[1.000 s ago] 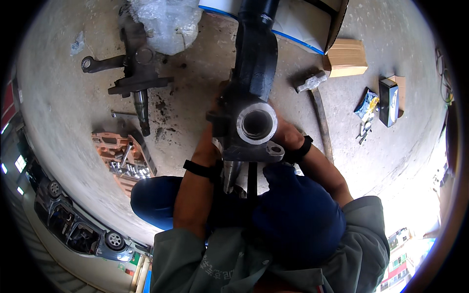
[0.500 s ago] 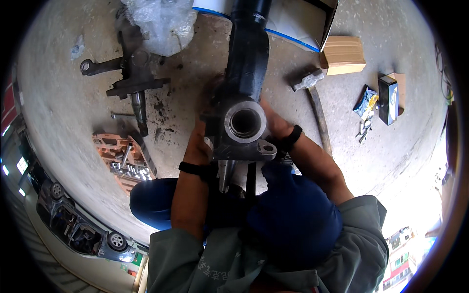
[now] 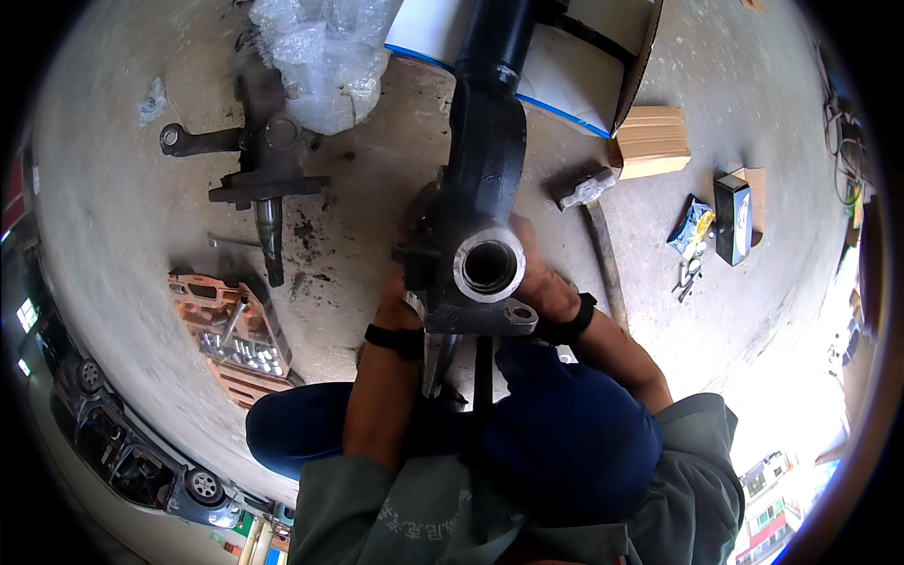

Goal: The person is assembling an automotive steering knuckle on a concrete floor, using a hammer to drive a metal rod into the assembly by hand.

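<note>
As both forearms push up from the lower edge, it's the big black steering knuckle (image 3: 485,141) that commands the middle of the frame, running right up to the top edge! Its long axis stands almost straight up and down the picture, top tipped slightly right, and its bright-rimmed bore (image 3: 461,268) looks toward the camera. Below that, the tapered spindle (image 3: 438,363) points down between the knees.

And here's the relation that matters: the knuckle lies between the two hands and in front of them. The right hand (image 3: 535,254) is the nearer to the bore, just beside its rim; the left hand (image 3: 412,224) sits in shadow along the opposite flank. Both sets of fingers vanish behind the dark metal, so how far they're curled, or how firmly they have hold, one cannot tell.

Out on the concrete floor (image 3: 363,231), a second, grimier knuckle (image 3: 268,165) lies upper left, spindle toward the lower edge, bubble wrap (image 3: 320,66) next to it. An orange socket case (image 3: 245,384) rests lower left of that. Right of centre, a hammer (image 3: 604,254) lies with its head near a cardboard box (image 3: 652,141)!
</note>
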`<state>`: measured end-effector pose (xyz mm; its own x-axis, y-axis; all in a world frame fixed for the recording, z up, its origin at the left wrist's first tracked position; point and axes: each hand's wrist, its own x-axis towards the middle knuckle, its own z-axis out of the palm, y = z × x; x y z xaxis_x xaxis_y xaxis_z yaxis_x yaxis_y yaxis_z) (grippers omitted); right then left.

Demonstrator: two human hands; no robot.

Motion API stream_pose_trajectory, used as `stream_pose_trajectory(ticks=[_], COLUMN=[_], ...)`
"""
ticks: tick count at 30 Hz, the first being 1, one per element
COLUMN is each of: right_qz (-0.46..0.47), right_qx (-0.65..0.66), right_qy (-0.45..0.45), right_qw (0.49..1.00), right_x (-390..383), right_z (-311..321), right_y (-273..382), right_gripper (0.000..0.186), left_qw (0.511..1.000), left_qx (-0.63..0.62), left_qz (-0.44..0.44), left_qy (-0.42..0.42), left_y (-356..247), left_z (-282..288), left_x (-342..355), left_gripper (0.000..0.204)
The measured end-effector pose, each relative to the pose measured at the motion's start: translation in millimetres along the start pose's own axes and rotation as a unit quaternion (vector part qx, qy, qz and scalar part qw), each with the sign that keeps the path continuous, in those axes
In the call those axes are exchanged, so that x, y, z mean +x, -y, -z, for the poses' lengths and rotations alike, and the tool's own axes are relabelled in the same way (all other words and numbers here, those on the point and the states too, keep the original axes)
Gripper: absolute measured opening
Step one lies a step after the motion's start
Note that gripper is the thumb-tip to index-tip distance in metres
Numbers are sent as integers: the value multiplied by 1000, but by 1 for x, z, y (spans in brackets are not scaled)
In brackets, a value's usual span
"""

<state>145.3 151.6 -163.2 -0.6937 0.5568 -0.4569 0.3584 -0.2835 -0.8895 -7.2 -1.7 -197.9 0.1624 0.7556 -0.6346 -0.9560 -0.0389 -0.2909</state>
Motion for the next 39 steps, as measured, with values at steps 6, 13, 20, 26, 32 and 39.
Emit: stream_pose_trajectory(ticks=[6,13,20,26,32,39], right_qz=[41,64,14,34,58,80], right_qx=[-37,-86,-95,-206,-244,-68], right_qy=[75,117,145,115,61,-13], right_qw=[996,987,985,971,966,994], right_x=[-28,-23,-15,-13,-17,-21], right_z=[28,37,29,26,23,14], right_y=[64,91,64,74,77,64], right_gripper=[32,38,37,31,30,21], left_qw=[999,997,994,991,990,985], left_qx=[33,69,90,120,123,154], left_qz=[14,6,10,-1,14,24], left_qy=[14,-27,-61,-57,-70,-73], left_y=[-1,1,-1,-10,3,21], left_z=[-10,-8,-8,-16,-13,-12], left_x=[9,-8,-22,-12,-24,-21], left_gripper=[46,44,42,41,40,39])
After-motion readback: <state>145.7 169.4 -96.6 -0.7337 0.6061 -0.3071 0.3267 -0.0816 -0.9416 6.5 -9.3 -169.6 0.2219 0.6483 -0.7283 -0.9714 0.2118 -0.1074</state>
